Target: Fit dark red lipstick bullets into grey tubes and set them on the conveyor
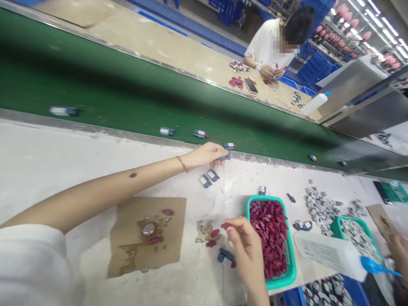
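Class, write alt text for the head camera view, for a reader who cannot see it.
A person's left hand reaches to the edge of a green conveyor belt, touching a small grey part, while the right hand pinches a dark red piece beside a teal basket of red pieces. Across the belt, another person works.

White bench [47, 161] carries cardboard sheet [146, 233], teal basket [288, 276], glue bottle [331, 254].

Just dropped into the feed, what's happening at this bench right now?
The person's left hand reaches out to the edge of the green conveyor belt, fingertips on a small grey-blue part. The right hand pinches a dark red piece beside the teal basket full of them. A co-worker handles parts across the belt.
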Tool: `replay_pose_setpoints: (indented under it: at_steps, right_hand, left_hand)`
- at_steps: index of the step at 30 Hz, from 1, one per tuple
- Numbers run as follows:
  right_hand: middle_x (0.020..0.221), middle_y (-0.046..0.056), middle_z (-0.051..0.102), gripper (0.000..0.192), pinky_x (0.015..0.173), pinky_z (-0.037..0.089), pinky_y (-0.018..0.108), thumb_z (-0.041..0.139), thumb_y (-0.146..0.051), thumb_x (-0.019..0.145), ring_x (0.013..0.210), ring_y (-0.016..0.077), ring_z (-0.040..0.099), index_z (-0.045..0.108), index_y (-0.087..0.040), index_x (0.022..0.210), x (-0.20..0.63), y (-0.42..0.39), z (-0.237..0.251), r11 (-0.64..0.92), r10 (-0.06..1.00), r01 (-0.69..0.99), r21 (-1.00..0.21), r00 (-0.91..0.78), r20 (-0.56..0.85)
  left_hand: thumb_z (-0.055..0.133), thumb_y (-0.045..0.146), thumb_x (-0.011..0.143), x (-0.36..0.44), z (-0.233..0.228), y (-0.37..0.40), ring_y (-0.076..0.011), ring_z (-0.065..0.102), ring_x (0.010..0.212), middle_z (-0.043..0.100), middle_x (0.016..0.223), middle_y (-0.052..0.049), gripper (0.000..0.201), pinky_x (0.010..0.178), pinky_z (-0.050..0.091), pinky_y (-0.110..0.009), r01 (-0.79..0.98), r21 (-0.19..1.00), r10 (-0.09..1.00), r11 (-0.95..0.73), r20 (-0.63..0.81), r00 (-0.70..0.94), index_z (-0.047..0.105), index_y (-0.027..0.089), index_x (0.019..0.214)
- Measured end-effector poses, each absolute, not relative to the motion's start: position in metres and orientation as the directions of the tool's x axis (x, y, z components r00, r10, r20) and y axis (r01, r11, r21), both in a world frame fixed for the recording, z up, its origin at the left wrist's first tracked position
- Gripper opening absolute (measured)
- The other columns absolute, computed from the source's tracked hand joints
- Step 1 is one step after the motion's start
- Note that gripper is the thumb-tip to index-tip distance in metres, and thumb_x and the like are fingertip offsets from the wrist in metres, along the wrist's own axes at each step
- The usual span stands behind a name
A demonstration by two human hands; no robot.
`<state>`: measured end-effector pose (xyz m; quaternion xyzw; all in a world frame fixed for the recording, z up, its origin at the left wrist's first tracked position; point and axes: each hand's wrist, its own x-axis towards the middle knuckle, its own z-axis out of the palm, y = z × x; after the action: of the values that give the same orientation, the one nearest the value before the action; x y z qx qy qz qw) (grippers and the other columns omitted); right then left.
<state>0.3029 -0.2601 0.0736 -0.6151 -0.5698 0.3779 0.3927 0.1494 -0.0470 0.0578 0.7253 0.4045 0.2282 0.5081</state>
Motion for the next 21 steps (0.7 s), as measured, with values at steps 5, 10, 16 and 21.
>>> replay_pose_setpoints:
  at_steps: [5,10,16,21]
  right_hand:
    - [0.077,0.002,0.070,0.014,0.061,0.050,0.024,0.049,-0.021,0.095,0.066,0.0159,0.066,0.063,-0.019,0.096,0.237,-0.241,0.054,0.165,0.937,0.521,-0.838,-0.348,-0.031]
    - [0.077,0.002,0.069,0.012,0.058,0.047,0.024,0.049,-0.013,0.094,0.065,0.0169,0.066,0.057,-0.021,0.089,0.195,-0.228,0.030,0.507,0.799,0.618,-0.601,-0.598,0.060]
    - [0.078,0.003,0.066,0.022,0.057,0.045,0.025,0.053,0.001,0.084,0.068,0.0187,0.064,0.054,-0.021,0.085,0.182,-0.224,0.020,0.675,0.703,0.673,-0.303,-0.711,-0.014]
    - [0.074,0.002,0.066,0.022,0.053,0.041,0.026,0.055,0.001,0.082,0.063,0.0184,0.063,0.054,-0.021,0.084,0.181,-0.225,0.026,0.676,0.691,0.685,-0.272,-0.718,-0.088]
  left_hand:
    - [0.067,0.047,0.080,0.043,0.053,-0.107,-0.0174,0.068,0.064,0.075,0.084,-0.011,0.033,0.051,0.047,-0.023,0.118,0.955,0.834,0.273,-0.296,0.465,0.056,0.016,0.082]
    - [0.078,0.040,0.070,-0.012,0.040,-0.160,-0.0189,0.066,0.075,0.074,0.081,-0.006,0.028,0.063,0.048,-0.026,0.034,0.923,0.900,0.382,-0.380,0.215,0.066,0.017,0.081]
    - [0.076,0.044,0.071,-0.020,0.037,-0.193,-0.0142,0.054,0.057,0.067,0.068,-0.002,0.030,0.051,0.041,-0.025,-0.091,0.912,0.914,0.401,-0.391,0.111,0.069,0.017,0.083]
    - [0.082,0.043,0.066,-0.014,0.033,-0.200,-0.0160,0.062,0.066,0.069,0.080,-0.004,0.041,0.057,0.049,-0.026,-0.241,0.822,0.856,0.517,-0.500,0.131,0.068,0.016,0.092]
